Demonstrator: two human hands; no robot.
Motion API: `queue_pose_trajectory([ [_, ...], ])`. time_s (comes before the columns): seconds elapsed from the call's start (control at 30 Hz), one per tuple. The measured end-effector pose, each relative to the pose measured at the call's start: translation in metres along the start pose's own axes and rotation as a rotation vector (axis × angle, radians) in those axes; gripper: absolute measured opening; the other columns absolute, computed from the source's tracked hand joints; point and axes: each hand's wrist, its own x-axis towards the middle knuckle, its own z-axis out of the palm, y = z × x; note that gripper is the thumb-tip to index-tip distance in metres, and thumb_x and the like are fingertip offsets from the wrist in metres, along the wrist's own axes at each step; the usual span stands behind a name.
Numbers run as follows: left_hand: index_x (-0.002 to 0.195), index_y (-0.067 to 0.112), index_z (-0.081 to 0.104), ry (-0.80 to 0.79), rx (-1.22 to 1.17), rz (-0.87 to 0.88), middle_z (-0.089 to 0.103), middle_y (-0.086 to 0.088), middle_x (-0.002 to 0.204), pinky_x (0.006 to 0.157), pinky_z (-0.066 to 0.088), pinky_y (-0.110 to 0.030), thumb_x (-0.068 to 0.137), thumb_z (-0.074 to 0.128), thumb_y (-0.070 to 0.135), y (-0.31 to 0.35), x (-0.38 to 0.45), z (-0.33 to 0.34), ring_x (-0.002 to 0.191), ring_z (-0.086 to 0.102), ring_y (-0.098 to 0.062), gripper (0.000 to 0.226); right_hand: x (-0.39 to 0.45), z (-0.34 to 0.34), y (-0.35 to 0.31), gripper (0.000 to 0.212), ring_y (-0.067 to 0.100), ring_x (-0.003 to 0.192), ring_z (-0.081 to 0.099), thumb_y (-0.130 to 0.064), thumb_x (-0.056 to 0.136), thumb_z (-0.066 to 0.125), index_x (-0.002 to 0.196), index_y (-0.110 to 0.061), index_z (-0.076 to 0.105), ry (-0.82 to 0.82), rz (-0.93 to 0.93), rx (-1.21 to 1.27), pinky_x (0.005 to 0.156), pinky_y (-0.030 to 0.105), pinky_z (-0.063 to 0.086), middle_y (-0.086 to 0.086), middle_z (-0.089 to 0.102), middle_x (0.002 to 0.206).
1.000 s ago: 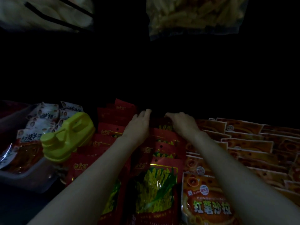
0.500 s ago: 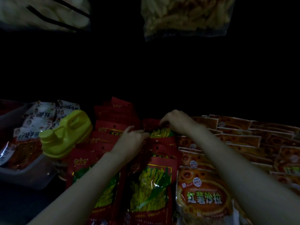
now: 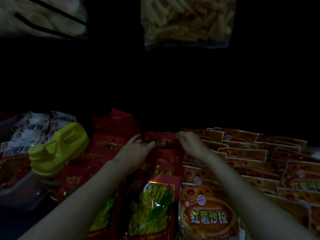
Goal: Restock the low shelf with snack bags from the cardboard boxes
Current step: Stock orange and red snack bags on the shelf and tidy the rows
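Observation:
Red snack bags printed with yellow sticks (image 3: 152, 203) lie in overlapping rows down the middle of the dim low shelf. My left hand (image 3: 136, 149) and my right hand (image 3: 190, 144) both pinch the top edge of the rearmost red bag (image 3: 161, 138), one at each upper corner. The right hand is blurred. Orange snack bags (image 3: 207, 212) fill the rows to the right. No cardboard box is in view.
A yellow-green plastic jug (image 3: 58, 148) lies on its side to the left, over a grey bin (image 3: 20, 193) holding white and red packets. Two clear bags of pale snacks (image 3: 187, 21) hang above. The back of the shelf is black.
My left hand went back toward the rear bag and took its left corner. My right hand shifted slightly right along the same bag's top edge. The view drifted a little.

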Motion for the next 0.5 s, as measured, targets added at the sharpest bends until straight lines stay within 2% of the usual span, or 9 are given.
queue_pose_trajectory([
  [0.07,0.146,0.01,0.016,0.068,0.0,0.002,0.049,-0.003,0.136,0.117,0.0,-0.029,0.094,0.039,0.01,0.002,-0.003,0.007,0.132,0.035,-0.019,0.057,0.004,-0.001,0.008,0.029,0.037,0.113,0.054,-0.009,0.099,0.04,0.116,0.003,0.06,0.161,0.122,0.12,0.084,0.034,0.036,0.023,0.061,0.117],
  [0.13,0.147,0.007,0.016,0.117,-0.01,-0.007,0.05,-0.006,0.136,0.115,-0.007,-0.029,0.094,0.042,0.01,0.003,-0.003,0.006,0.137,0.028,-0.019,0.059,0.012,0.002,0.012,0.033,0.037,0.118,0.05,-0.017,0.098,0.046,0.128,-0.005,0.053,0.093,0.27,0.084,0.088,0.037,0.039,0.02,0.056,0.127],
  [0.2,0.148,0.01,0.017,0.094,0.057,0.048,0.048,-0.005,0.139,0.112,-0.014,-0.032,0.096,0.037,0.01,0.002,0.0,0.005,0.142,0.018,-0.018,0.056,0.021,0.01,0.017,0.045,0.037,0.128,0.04,-0.031,0.094,0.052,0.137,-0.017,0.044,-0.032,0.368,-0.012,0.097,0.04,0.037,0.015,0.044,0.14],
  [0.27,0.147,0.015,0.021,0.045,0.104,0.102,0.041,-0.006,0.143,0.114,-0.013,-0.034,0.097,0.033,0.01,0.002,0.004,0.004,0.143,0.015,-0.019,0.051,0.025,0.017,0.02,0.052,0.038,0.131,0.034,-0.036,0.09,0.059,0.137,-0.024,0.042,-0.066,0.414,-0.055,0.102,0.045,0.034,0.013,0.038,0.143],
  [0.4,0.149,0.028,0.01,-0.063,0.061,0.09,0.029,-0.013,0.147,0.117,0.007,-0.033,0.095,0.036,0.007,-0.002,0.005,0.004,0.134,0.035,-0.025,0.064,0.021,0.013,0.022,0.048,0.036,0.118,0.05,-0.002,0.087,0.058,0.131,-0.012,0.044,0.129,0.325,-0.097,0.09,0.04,0.045,0.018,0.054,0.126],
  [0.5,0.147,0.029,0.016,-0.019,0.048,0.032,0.03,-0.012,0.146,0.115,0.01,-0.035,0.096,0.039,0.018,-0.004,0.004,0.009,0.133,0.034,-0.028,0.057,0.022,0.005,0.015,0.036,0.033,0.111,0.056,0.003,0.086,0.055,0.12,-0.007,0.056,0.17,0.226,-0.122,0.085,0.035,0.046,0.018,0.059,0.119],
])
